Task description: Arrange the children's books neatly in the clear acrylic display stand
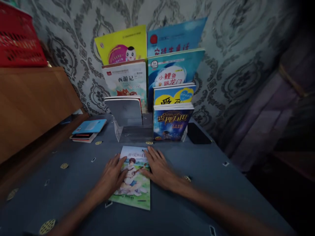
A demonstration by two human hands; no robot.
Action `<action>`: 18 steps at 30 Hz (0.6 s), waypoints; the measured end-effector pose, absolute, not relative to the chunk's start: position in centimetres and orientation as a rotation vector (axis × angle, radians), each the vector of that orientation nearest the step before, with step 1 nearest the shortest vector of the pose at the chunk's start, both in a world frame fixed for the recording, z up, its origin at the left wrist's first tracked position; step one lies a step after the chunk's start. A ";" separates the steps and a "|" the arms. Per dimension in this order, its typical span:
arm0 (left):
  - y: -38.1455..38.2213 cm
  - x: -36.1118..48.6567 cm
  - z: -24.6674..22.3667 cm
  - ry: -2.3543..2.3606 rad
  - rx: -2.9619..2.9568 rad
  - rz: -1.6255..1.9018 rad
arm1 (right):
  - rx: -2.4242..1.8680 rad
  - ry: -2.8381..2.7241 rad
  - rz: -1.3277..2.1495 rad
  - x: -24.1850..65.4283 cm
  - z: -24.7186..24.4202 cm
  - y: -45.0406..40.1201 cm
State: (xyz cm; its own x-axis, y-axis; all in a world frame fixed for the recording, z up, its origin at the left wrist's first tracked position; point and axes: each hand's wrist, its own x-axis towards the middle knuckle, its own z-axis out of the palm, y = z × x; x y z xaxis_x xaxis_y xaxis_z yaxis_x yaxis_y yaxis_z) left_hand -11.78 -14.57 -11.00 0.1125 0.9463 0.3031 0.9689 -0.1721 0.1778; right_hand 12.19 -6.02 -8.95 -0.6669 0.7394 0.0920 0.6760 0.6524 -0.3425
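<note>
A thin picture-cover book (134,183) lies face up on the dark table, showing a drawn child with a guitar-like instrument on grass. My left hand (114,173) rests over its left edge, thumb and fingers apart on the cover. Across from it, my right hand (158,167) lies flat over the upper right edge, fingers stretched out and thumb on the cover. Just behind the book stands a clear book rack (134,134). It holds upright books in tiers, among them a dark blue book (171,124) at the front right and a grey-backed book (125,111) at the front left.
A small stack of books (90,126) lies at the back left. Beside the rack's right side is a flat black object (199,133). A wooden cabinet (36,98) with a red basket (21,39) borders the left. Patterned wallpaper (236,36) rises behind; a curtain (265,108) hangs right.
</note>
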 end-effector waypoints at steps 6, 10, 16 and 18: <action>-14.0 -11.4 -10.3 -2.141 -2.341 -0.727 | -1.096 -2.777 0.691 12.9 -7.7 -10.4; -13.3 -12.1 -9.1 -2.308 -2.355 -1.190 | -0.991 -2.805 0.801 13.5 -7.4 -12.1; -11.5 -12.7 -8.1 -2.715 -1.749 -2.464 | -1.013 -2.801 0.826 13.4 -7.4 -12.5; -11.3 -12.4 -8.2 -2.836 -1.492 -2.802 | -1.013 -2.799 0.821 13.4 -7.6 -12.5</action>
State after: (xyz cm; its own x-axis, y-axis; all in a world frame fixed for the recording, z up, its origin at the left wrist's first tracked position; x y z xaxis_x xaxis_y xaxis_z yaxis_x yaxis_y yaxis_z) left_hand -12.36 -11.28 -8.19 -0.2631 0.9274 -0.2659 -0.2548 0.1990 0.9463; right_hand 13.41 -12.47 -7.63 -0.7835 0.6087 -0.1251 0.5798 0.6437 -0.4995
